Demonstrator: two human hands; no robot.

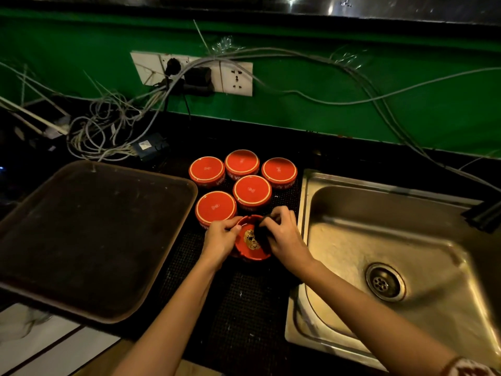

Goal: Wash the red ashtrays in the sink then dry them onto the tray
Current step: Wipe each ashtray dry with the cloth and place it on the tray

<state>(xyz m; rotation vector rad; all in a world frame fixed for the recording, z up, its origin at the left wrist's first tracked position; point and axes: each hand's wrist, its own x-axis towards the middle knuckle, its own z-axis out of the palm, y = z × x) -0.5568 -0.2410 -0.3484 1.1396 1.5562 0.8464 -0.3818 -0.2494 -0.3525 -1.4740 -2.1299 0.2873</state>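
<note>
Several red ashtrays stand upside down on a black mesh mat (244,316); the nearest of them (215,207) is just beyond my left hand. One more red ashtray (250,244) sits upright, showing a gold face print inside. My left hand (219,237) grips its left rim. My right hand (282,234) holds its right side, fingers curled round a small dark thing at the rim. The brown tray (89,240) lies to the left. The steel sink (393,253) is to the right, dry-looking.
A green wall with a socket strip (195,73) and tangled grey cables (108,131) runs behind the counter. A dark tap part (485,215) juts over the sink's right edge. White tiles show at the lower left.
</note>
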